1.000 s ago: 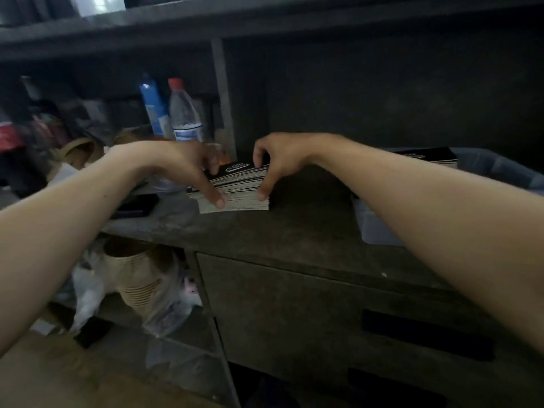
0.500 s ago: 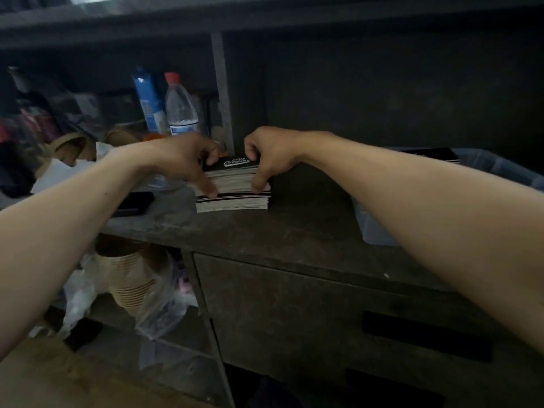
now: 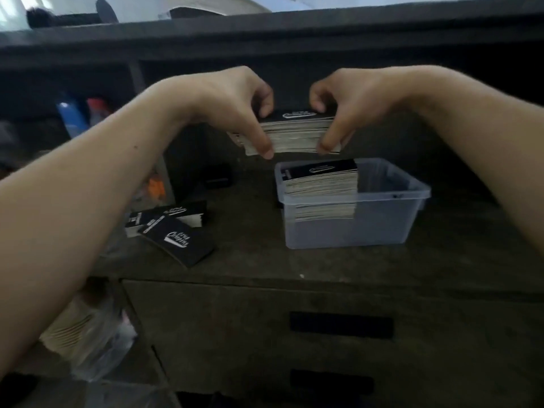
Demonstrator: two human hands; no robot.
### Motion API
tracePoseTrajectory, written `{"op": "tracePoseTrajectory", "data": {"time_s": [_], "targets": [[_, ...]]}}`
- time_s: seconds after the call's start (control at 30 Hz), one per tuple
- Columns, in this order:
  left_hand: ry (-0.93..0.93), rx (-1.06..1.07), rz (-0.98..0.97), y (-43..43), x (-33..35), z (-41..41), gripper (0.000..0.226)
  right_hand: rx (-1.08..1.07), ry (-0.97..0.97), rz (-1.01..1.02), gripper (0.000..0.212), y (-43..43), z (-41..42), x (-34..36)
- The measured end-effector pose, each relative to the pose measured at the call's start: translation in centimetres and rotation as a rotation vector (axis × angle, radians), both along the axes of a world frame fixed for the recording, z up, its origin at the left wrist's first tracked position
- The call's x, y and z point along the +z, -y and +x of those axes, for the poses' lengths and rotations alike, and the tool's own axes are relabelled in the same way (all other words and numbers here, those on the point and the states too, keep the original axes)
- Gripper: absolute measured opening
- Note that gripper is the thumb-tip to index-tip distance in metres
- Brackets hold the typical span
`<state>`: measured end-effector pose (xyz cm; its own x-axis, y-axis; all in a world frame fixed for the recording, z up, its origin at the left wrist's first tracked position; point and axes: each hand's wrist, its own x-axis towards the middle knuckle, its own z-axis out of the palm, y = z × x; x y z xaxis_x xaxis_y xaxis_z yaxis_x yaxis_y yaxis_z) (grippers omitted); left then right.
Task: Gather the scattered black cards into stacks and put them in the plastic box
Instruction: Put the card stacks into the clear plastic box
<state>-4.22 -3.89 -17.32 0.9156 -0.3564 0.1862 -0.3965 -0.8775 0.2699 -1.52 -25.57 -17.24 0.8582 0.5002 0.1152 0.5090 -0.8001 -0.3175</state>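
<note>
— Dark bench (image 3: 294,266) with drawers (image 3: 341,325) under it, and dark shelving behind. What lies on top?

— A clear plastic box (image 3: 412,189) sits on the right part of the bench. Left of it, nearer the front edge, is a small heap of loose cards (image 3: 176,231), black and lying askew over one another.

— Anything inside the box?

— One boxed stack (image 3: 321,184) of black cards stands against its left wall and rises above the rim.

— And the hands?

— Both are raised over the bench, above the far left part of the box, with a thick held stack (image 3: 297,134) of black cards between them. The left hand (image 3: 235,104) grips the stack's left end, thumb down the near face and fingers curled over the top. The right hand (image 3: 347,101) grips the right end the same way.

— Is that stack touching anything below?

— No. It hangs in the air, clear of the bench and higher than the box, with a gap above the boxed stack. Its lower cards stick out a little on the left.

— What else shows?

— Blurred in the left shelf are a blue bottle (image 3: 73,116) and one with a red cap (image 3: 95,108). A small dark object (image 3: 217,175) lies on the bench left of the box, too dim to name. Low on the left, a clear bag (image 3: 85,334) holds stacked paper cups.
</note>
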Motion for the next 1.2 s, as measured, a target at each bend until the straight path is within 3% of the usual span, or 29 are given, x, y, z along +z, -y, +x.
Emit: {"op": "tracePoseTrajectory", "data": {"time_s": [0.23,0.57,0.77,0.87,0.97,1.07,1.2], "targets": [[-0.166,-0.135,0.098,8.1,-3.5,2.4,0.046,-0.147,-0.286,0.015,0.043,7.7,-0.5,-3.1],[-0.240,-0.141,0.158,7.0,-5.4,3.8,0.035,-0.085,-0.514,0.229,0.036,9.0,0.6,-5.9],[-0.313,-0.139,0.208,6.8,-5.2,3.6,0.036,-0.211,-0.624,0.077,0.027,7.7,-0.4,-4.9],[-0.308,-0.143,0.189,6.6,-5.4,3.5,0.038,-0.302,-0.592,-0.036,0.023,6.5,-0.1,-5.3],[-0.257,-0.173,0.129,6.1,-5.7,3.7,0.019,-0.384,-0.570,-0.146,0.022,5.2,0.2,-5.9],[-0.179,-0.188,0.013,5.1,-6.0,3.9,0.020,-0.391,-0.604,-0.232,0.022,4.1,-0.1,-6.3],[-0.061,-0.242,-0.039,4.3,-8.5,4.0,0.008,-0.396,-0.710,-0.107,0.029,3.3,-0.5,-6.9]]}}
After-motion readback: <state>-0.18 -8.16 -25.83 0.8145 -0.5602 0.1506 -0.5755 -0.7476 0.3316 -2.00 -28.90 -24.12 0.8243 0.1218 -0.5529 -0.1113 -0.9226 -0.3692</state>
